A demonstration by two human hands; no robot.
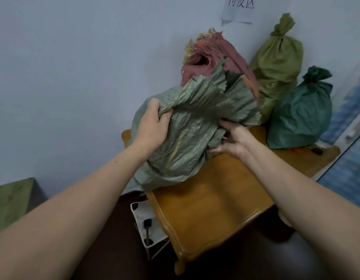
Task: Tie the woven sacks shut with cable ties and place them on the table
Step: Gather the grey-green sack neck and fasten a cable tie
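both hands on the untied grey-green sack

on my feed the grey-green woven sack [181,138] sits at the far left corner of the wooden table [211,199], part of it hanging over the edge, its mouth fanned open and untied. the left hand [153,126] grips a bunch of fabric near the neck, fingers curled tight. the right hand [233,140] clutches the folded cloth on the sack's right side, thumb underneath. behind stands a red sack [221,51], open-mouthed; an olive sack [278,65] and a dark green sack [302,116], necks gathered, stand to its right.
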